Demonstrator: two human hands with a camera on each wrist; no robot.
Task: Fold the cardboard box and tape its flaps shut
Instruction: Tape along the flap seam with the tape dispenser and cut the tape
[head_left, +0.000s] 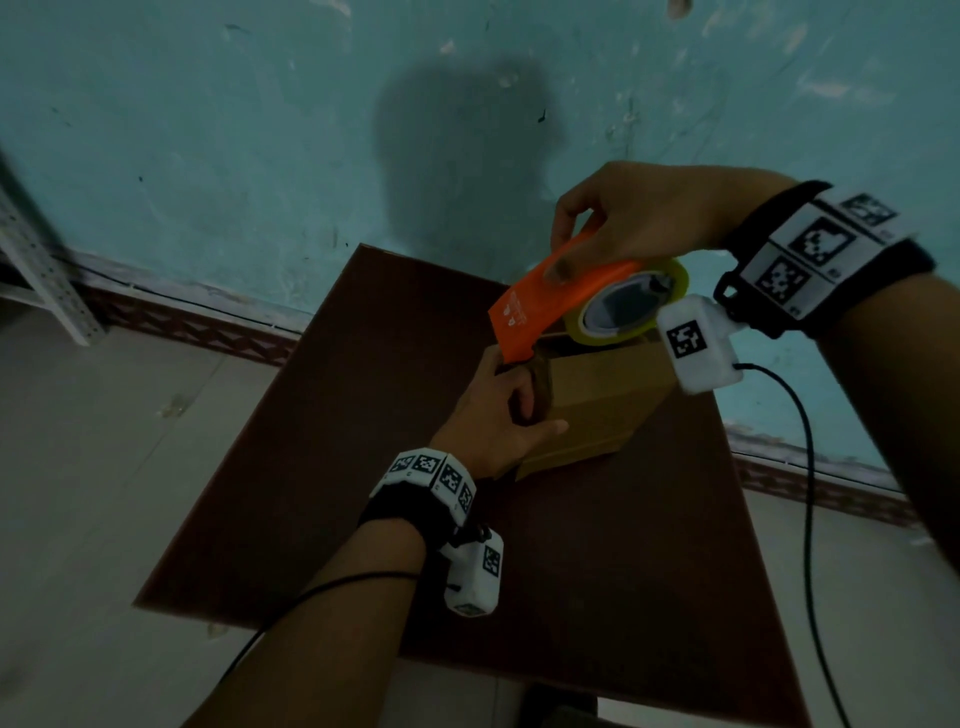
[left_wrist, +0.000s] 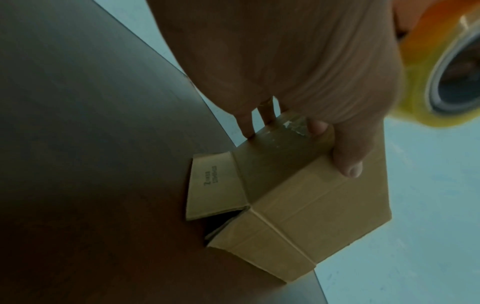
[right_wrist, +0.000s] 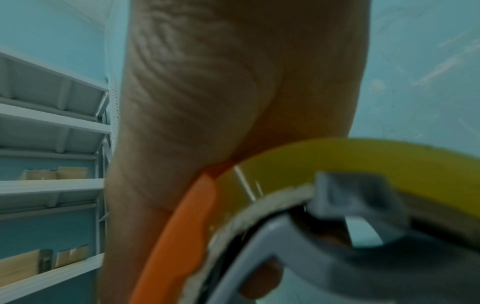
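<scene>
Two hands at work: left hand (head_left: 493, 415) pins the cardboard box (head_left: 597, 405) to the surface (head_left: 311, 467), steadying it. Right hand (head_left: 639, 213) clutches the tape dispenser (head_left: 587, 296) above, seemingly ready to seal.

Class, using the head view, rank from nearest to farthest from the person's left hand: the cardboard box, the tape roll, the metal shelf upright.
1. cardboard box: gripped by the left hand.
2. tape roll: up right, above the box.
3. metal shelf upright: far left, against the wall.

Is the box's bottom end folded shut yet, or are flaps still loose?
Still loose: under the cardboard box, one flap splays out flat on the table, leaving a dark gap.
</scene>
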